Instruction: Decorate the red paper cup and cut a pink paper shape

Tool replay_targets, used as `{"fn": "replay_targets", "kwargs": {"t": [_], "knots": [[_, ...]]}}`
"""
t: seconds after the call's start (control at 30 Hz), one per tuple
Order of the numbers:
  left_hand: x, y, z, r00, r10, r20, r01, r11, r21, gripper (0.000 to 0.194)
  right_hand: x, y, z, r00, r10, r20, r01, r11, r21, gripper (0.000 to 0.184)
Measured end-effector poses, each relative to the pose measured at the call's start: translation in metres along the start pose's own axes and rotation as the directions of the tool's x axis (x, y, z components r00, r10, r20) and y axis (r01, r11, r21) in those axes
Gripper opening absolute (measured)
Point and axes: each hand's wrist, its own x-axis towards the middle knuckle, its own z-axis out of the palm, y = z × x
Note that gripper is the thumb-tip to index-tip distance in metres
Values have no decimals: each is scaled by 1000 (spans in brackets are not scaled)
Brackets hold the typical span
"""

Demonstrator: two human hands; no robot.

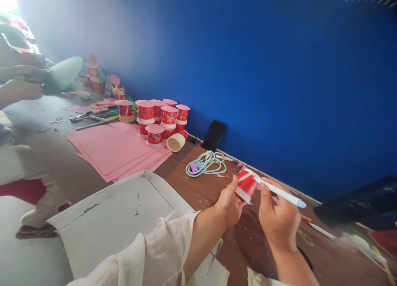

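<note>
My left hand [230, 204] is wrapped round a red and white paper cup [247, 185], held tilted above the brown table. A white pen with a pale blue end, the marker [283, 193], is pinched in my right hand [277, 215]. Its tip points at the cup's side; whether it touches the surface I cannot tell. Bits of pink paper show around the cup. Just beyond my hands lies a coiled light blue cord [207, 164] with a purple piece on it.
Stacked red cups with pink paper discs [169, 116] stand by the blue wall, one cup [176, 142] on its side. Pink sheets [114, 147] lie left, near white cardboard [124, 213]. A black phone [214, 135] leans against the wall. Another person's hands [23, 85] hold pale green paper [63, 73].
</note>
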Motion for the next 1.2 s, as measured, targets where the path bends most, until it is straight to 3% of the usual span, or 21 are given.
{"fn": "replay_targets", "kwargs": {"t": [0.27,0.67,1.2], "knots": [[-4,2,4,1000,2,-27,-2,1000,0,38,2,-4,0,999,-50,-11,50,998,-38,21],[-1,-2,2,1000,30,-4,-30,1000,5,34,0,-2,1,999,-53,-10,52,996,-71,23],[-3,-1,4,998,29,-52,-31,999,-24,30,-1,0,2,998,-40,-45,36,994,-101,25]]}}
